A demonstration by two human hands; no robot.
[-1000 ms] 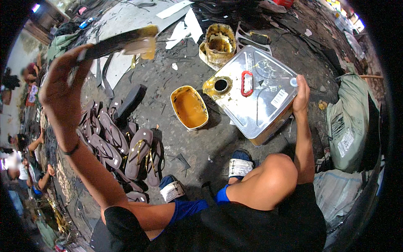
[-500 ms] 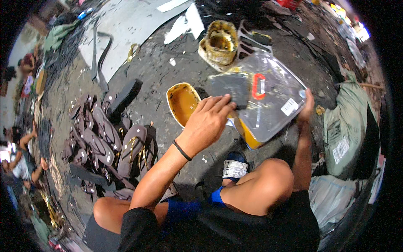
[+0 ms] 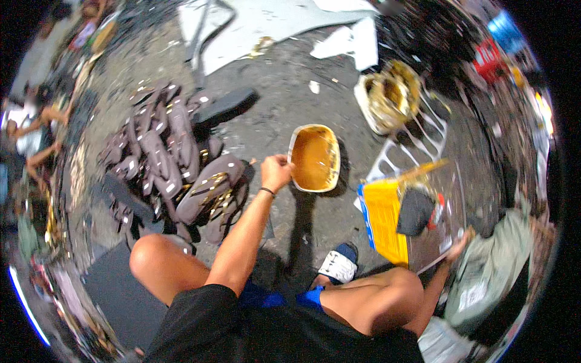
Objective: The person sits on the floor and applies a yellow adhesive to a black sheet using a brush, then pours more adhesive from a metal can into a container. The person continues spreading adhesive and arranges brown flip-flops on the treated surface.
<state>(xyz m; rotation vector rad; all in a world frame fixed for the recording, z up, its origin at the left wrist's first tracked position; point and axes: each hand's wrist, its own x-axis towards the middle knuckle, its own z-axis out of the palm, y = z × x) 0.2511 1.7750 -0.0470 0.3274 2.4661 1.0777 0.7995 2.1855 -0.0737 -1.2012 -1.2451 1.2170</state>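
Note:
My left hand (image 3: 276, 173) is closed on the left rim of a pale oval tub (image 3: 315, 160), which holds amber-brown liquid and has dark crusted residue along its right inner wall. On the right, my right hand (image 3: 461, 244) grips the edge of a clear plastic box (image 3: 451, 199), tilted, with a yellow and blue side turned toward the tub. A dark grey pad (image 3: 414, 212) lies against the clear face, partly over a red handle. Blur hides exactly how the right fingers sit on the edge.
Brown and black flip-flops (image 3: 160, 160) lie piled at left. A crusted container (image 3: 393, 94) stands far right, near a white slotted frame (image 3: 411, 142). White sheets (image 3: 254, 30) lie at the back. A grey-green sack (image 3: 493, 272) is at right. People sit far left.
My left hand has left the dark pad on the box and taken hold of the tub's rim. The box, held by my right hand, has moved nearer my right side and tilted. The view has also shifted.

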